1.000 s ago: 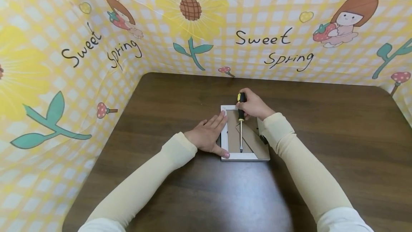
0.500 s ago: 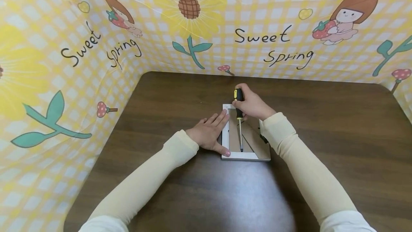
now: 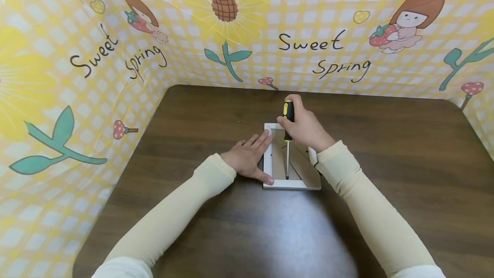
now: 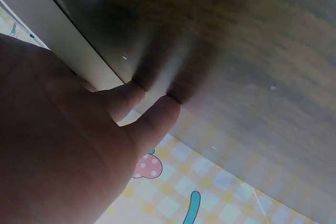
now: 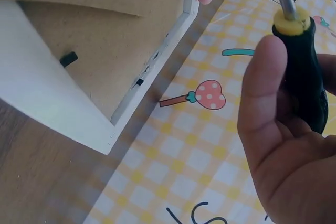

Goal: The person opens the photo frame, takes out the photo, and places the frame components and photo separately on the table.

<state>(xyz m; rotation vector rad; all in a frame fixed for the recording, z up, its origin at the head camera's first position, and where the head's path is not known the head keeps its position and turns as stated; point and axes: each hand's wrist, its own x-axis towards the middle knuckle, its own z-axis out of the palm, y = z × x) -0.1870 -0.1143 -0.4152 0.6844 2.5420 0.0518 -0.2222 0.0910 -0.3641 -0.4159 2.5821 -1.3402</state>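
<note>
A white picture frame [image 3: 267, 158] lies on the table with its brown backing board [image 3: 278, 153] facing up; a slanted brown flap [image 3: 306, 168] crosses the board's right part. Spread along the frame's left side, my left hand [image 3: 247, 158] presses it with fingers straight and thumb on the near left corner. My right hand [image 3: 308, 128] grips a screwdriver [image 3: 288, 113] by its black and yellow handle. The blade points down at the frame's near inner edge; whether it touches is unclear. In the right wrist view, small dark tabs [image 5: 69, 59] show along the frame's inner edge.
The dark brown wooden table [image 3: 216, 110] has rounded far corners. A yellow and white checked cloth [image 3: 247, 25] with flowers and lettering hangs behind it and on its left side. My right sleeve [image 3: 339, 162] covers part of the frame's right side.
My right hand has risen slightly with the screwdriver, which now stands more upright. Its tip stays by the near inner edge. My left hand keeps its place on the frame.
</note>
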